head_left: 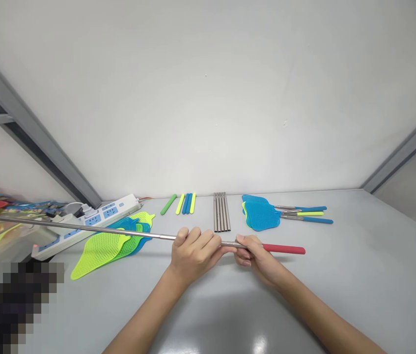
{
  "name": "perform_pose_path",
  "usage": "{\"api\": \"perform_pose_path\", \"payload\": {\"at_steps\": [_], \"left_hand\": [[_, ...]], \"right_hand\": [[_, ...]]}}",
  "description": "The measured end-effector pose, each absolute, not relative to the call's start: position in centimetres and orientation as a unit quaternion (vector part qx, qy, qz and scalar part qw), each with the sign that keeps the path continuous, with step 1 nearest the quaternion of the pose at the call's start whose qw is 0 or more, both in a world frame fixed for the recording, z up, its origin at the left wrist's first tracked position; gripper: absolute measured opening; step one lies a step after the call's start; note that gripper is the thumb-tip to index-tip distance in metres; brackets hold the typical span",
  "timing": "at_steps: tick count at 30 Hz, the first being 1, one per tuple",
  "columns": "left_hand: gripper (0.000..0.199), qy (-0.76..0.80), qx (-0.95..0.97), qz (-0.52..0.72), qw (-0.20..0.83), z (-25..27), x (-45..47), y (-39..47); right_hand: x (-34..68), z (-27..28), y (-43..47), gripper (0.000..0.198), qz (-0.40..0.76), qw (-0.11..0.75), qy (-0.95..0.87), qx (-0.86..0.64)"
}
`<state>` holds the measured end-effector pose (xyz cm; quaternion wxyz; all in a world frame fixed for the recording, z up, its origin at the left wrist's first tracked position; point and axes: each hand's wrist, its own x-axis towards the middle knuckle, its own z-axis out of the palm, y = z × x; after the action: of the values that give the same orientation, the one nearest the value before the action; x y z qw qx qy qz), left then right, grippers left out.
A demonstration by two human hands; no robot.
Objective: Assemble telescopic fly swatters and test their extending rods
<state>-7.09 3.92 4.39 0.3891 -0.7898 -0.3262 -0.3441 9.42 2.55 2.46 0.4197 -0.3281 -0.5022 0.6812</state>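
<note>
By the right hand (254,255), at the red handle (284,249), and left hand (196,251), farther off, the crosswise metal rod (119,231) is gripped!

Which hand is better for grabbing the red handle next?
Probably the right hand: it's nearer the red handle, while the left hand holds the metal rod farther along.
</note>
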Motion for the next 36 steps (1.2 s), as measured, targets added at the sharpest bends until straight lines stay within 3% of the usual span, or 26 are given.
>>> {"api": "perform_pose_path", "payload": {"at_steps": [36], "left_hand": [[0.027,-0.316,-0.802,-0.285,0.418,4.7,-9.4,5.1]], "right_hand": [[11.3,2.3,4.1,0.044,0.671,0.425,-0.495,-0.352]]}}
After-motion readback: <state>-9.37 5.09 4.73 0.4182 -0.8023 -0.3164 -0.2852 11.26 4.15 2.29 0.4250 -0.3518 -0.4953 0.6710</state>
